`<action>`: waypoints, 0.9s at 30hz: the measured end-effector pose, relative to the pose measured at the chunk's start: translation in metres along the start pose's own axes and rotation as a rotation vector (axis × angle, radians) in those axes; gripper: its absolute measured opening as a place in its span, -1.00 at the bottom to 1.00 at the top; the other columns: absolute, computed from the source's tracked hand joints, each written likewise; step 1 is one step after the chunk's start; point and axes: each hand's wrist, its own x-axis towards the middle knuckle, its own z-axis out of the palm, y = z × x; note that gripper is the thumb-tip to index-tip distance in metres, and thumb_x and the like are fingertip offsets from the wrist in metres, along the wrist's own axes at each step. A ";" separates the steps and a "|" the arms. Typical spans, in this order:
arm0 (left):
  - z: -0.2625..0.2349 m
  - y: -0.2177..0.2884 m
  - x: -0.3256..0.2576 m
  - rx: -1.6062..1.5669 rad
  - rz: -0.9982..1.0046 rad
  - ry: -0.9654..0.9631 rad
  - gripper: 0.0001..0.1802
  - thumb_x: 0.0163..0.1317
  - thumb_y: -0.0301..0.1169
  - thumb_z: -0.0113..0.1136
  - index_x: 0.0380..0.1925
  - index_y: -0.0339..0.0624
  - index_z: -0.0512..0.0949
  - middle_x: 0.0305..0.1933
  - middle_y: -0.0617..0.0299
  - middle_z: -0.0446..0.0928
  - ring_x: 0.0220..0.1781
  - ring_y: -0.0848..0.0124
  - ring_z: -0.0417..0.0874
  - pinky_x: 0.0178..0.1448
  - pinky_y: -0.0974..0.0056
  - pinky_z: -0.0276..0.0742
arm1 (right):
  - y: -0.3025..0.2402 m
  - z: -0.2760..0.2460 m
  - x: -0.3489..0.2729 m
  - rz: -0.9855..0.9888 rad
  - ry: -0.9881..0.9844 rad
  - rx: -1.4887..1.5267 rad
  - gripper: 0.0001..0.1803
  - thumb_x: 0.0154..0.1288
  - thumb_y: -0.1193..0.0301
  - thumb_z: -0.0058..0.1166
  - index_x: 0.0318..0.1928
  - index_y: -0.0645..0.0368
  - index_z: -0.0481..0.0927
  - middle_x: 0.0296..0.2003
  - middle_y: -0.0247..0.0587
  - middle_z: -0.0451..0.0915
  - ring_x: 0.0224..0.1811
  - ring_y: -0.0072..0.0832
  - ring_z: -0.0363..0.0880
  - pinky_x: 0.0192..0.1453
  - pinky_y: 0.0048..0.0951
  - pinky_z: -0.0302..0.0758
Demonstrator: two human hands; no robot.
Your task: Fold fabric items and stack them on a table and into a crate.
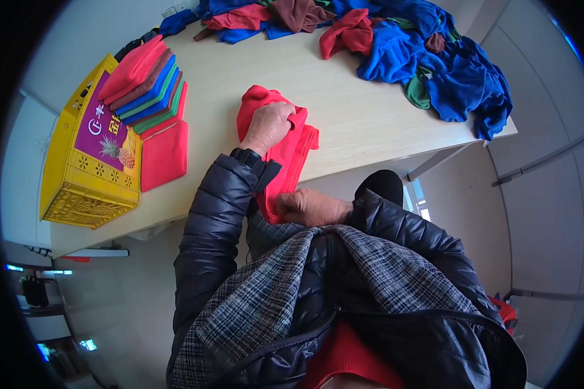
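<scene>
A red cloth (295, 152) hangs lengthwise between my hands, partly on the table's front edge and partly over my lap. My left hand (269, 126) is closed on its upper part, above the tabletop. Lower down, at the near end of the cloth, my right hand (315, 207) grips it with curled fingers; its fingertips are partly hidden. To the left of the cloth, a leaning stack of folded cloths (150, 91) in red, brown, blue and green rests against a yellow crate, with a folded red cloth (165, 155) in front.
The yellow plastic crate (91, 201) with a purple panel stands at the table's left end. Loose blue, red, green and brown cloths (428, 65) lie heaped along the far and right sides. The pale table (220, 65) ends just before my body. A dark round seat (379, 187) is below its edge.
</scene>
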 end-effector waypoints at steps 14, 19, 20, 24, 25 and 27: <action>-0.216 -0.010 0.061 0.319 -0.174 0.611 -0.81 0.30 -0.29 0.18 -0.31 -0.17 0.64 -0.40 0.02 0.68 -0.38 0.04 0.72 -0.30 0.08 0.60 | -0.069 -0.191 -0.065 -0.053 0.749 -0.644 -0.71 0.26 0.71 0.03 -0.04 0.22 0.60 -0.26 -0.12 0.69 -0.14 -0.36 0.73 -0.01 -0.40 0.65; -0.265 0.029 0.073 0.249 -0.286 0.533 -0.81 0.29 -0.29 0.18 -0.26 -0.13 0.68 -0.49 0.27 0.66 -0.51 0.37 0.68 -0.39 0.26 0.56 | -0.136 -0.263 -0.075 -0.291 0.836 -1.057 -0.79 0.36 0.65 0.03 -0.08 0.17 0.63 -0.28 -0.08 0.70 -0.20 -0.28 0.75 -0.05 -0.38 0.70; -0.276 0.033 0.076 0.251 -0.280 0.539 -0.81 0.29 -0.29 0.18 -0.26 -0.13 0.68 -0.49 0.27 0.66 -0.51 0.37 0.68 -0.39 0.26 0.56 | -0.150 -0.270 -0.074 -0.296 0.842 -1.062 -0.79 0.36 0.65 0.03 -0.08 0.17 0.63 -0.28 -0.08 0.70 -0.20 -0.28 0.75 -0.05 -0.38 0.70; -0.308 0.036 0.083 0.019 -0.286 0.528 -0.78 0.30 -0.30 0.16 -0.20 -0.12 0.71 -0.50 0.34 0.64 -0.52 0.55 0.64 -0.44 0.37 0.52 | -0.180 -0.287 -0.066 -0.421 0.933 -1.226 -0.87 0.30 0.68 0.03 -0.32 0.23 0.60 -0.43 0.01 0.68 -0.43 -0.09 0.70 -0.37 -0.31 0.68; -0.309 0.037 0.086 -0.042 -0.308 0.469 -0.77 0.29 -0.30 0.16 -0.19 -0.13 0.71 -0.50 0.32 0.64 -0.53 0.56 0.63 -0.45 0.38 0.51 | -0.173 -0.296 -0.071 -0.373 0.926 -1.188 -0.87 0.35 0.65 0.02 -0.25 0.21 0.62 -0.38 -0.03 0.69 -0.36 -0.15 0.72 -0.27 -0.34 0.69; -0.308 0.038 0.094 -0.163 -0.350 0.346 -0.75 0.29 -0.31 0.15 -0.16 -0.17 0.70 -0.49 0.29 0.64 -0.53 0.58 0.61 -0.46 0.41 0.50 | -0.157 -0.313 -0.077 -0.278 0.910 -1.109 -0.84 0.44 0.58 0.02 -0.11 0.15 0.65 -0.29 -0.10 0.70 -0.22 -0.27 0.76 -0.07 -0.39 0.71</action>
